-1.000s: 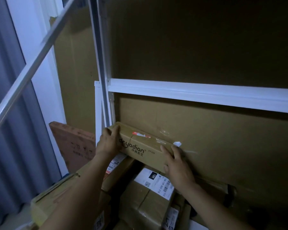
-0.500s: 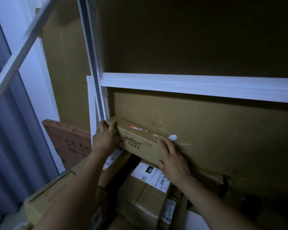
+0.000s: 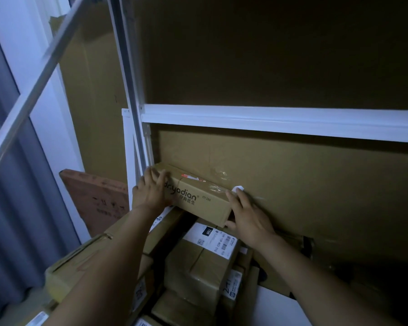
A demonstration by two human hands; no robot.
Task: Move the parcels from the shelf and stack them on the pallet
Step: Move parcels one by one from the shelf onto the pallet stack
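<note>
Head view: we hold one long box at both ends, on top of a pile of parcels.

We count one box (image 3: 198, 194), two hands and, below, at least four parcels (image 3: 205, 257); the rest is too dark to count. The box lies under the one white beam (image 3: 269, 121), against a cardboard sheet (image 3: 316, 184). Its long axis runs from far left to near right, the far end by the white upright (image 3: 127, 161), the printed side facing us. Our left hand (image 3: 151, 191) curls its fingers over the far-left end. Our right hand (image 3: 247, 217) lies against the near-right end, thumb tucked beneath. One brown board (image 3: 97, 198) leans at the left.
</note>
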